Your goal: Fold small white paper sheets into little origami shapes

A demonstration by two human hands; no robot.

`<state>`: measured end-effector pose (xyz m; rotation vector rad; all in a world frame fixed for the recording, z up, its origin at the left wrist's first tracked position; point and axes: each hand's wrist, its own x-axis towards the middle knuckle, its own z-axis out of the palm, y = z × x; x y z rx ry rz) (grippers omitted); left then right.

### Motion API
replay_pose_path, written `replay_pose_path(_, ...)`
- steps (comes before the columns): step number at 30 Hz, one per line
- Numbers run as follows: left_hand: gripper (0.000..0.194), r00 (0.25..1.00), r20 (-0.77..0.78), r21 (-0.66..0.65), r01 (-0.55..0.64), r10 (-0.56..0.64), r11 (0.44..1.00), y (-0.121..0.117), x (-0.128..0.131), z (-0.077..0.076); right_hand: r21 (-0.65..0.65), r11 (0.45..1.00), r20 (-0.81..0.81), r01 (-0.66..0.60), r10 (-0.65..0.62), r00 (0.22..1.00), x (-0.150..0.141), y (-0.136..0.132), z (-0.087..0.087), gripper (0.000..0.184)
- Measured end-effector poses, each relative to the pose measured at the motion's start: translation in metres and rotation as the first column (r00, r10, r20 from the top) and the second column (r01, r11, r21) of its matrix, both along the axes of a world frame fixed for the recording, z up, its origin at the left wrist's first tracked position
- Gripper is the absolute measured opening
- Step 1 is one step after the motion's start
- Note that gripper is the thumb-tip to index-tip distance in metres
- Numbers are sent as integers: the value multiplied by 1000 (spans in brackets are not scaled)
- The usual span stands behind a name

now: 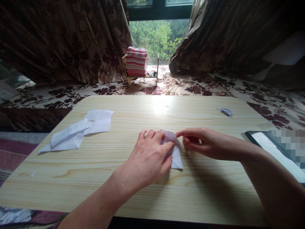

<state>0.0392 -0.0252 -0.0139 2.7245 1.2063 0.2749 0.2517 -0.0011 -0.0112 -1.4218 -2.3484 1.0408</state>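
Observation:
A small folded piece of white paper point(176, 157) lies on the wooden table in front of me, partly hidden by my fingers. My left hand point(151, 152) bears down on it, with the thumb and fingers bent around its left side. From the right, my right hand point(202, 141) reaches in. Its index finger is stretched out, with the tip at the paper's upper right edge. The other right fingers are loosely curled with nothing visible in them.
Several torn paper pieces point(69, 136) lie at the table's left. A crumpled folded paper point(226, 111) sits at the far right. A dark-edged object point(274, 149) is by the right edge. Beyond the table point(95, 178), a small stand holds folded pink cloths point(136, 62).

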Motion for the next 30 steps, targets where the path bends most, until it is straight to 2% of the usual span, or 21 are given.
replay_pose_path(5,22,998,60,19,-5,4,1000,5,-1,-2,-29,999,8,-20,20,1000,-1,-1,3,28)
replay_pose_path(9,20,979,167,115,-138,118,984,16,2,0,-19,1000,30,-15,15,999,0,-2,5,27)
replay_pose_path(12,20,978,130,142,-183,165,973,24,9,5,-29,999,34,-30,31,999,0,-2,4,27)
replay_pose_path(18,19,987,71,126,-152,144,980,33,22,13,59,998,78,7,-11,997,-6,-3,-1,17)
replay_pose_path(22,21,981,108,110,-171,159,979,34,21,9,155,986,105,66,-83,991,-11,-3,-6,12)
replay_pose_path(30,15,964,178,3,-201,198,980,34,14,-1,253,949,21,189,-200,980,-24,-7,-15,12)
